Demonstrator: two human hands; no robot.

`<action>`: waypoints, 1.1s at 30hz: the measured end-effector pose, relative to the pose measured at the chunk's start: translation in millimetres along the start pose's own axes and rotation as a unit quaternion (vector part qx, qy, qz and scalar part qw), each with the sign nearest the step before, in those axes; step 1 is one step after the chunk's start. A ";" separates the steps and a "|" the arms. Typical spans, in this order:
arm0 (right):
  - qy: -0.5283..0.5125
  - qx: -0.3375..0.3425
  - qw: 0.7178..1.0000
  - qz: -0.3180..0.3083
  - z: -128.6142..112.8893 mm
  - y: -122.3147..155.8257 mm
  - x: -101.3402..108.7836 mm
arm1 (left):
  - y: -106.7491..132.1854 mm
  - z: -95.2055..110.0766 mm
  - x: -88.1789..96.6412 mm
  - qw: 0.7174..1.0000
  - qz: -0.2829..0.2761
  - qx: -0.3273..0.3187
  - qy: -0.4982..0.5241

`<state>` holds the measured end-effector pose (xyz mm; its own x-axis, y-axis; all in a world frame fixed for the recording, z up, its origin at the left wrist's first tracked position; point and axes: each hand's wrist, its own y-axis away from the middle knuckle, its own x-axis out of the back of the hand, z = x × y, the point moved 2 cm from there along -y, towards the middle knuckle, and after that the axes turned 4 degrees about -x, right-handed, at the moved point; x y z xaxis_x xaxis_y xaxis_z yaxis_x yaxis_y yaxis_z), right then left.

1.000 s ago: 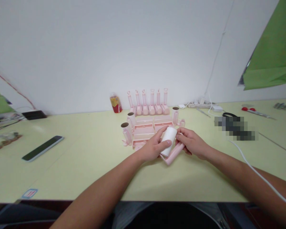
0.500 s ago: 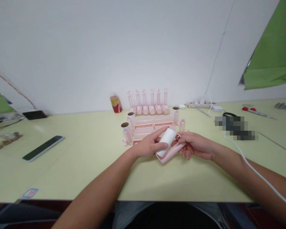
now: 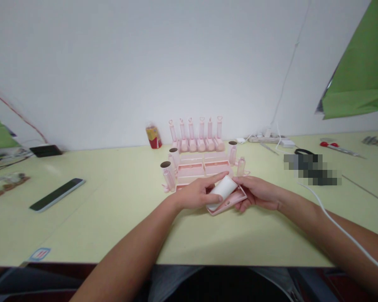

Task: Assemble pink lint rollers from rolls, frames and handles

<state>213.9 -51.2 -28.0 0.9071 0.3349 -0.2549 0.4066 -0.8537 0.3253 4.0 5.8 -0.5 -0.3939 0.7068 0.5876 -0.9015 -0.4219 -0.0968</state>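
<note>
My left hand [image 3: 195,193] is closed round a white lint-roller paper roll [image 3: 224,188], thumb on its near side. The roll lies slanted over an open pink plastic case [image 3: 229,204]. My right hand [image 3: 260,192] grips the right end of this case, its fingers curled under the edge. The case is tilted so that part of its hollow inside shows. Just beyond my hands, open pink cases [image 3: 216,167] lie in rows. A white roll with a brown core [image 3: 165,165] stands at their left, beside a clear pink handle [image 3: 169,180].
Several pink lint rollers [image 3: 201,144] stand along the wall with handles up. A red and yellow packet [image 3: 153,136] is left of them. On the left lies a phone-like slab [image 3: 58,195]. A white cable [image 3: 330,224] crosses over my right forearm.
The pink case has turned in my right hand, so its hollow side now faces up more. The white roll has tilted flatter over it in my left hand.
</note>
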 end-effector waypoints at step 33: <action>0.130 0.045 0.987 -0.085 0.0 6.5 1.7 | 0.0 28.4 -14.8 0.991 0.008 0.016 -0.132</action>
<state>218.1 -56.1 -26.3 0.8287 0.5571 -0.0535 0.5546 -0.8046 0.2121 14.9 -20.8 13.6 -0.3437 0.5281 0.7765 -0.8876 -0.4528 -0.0849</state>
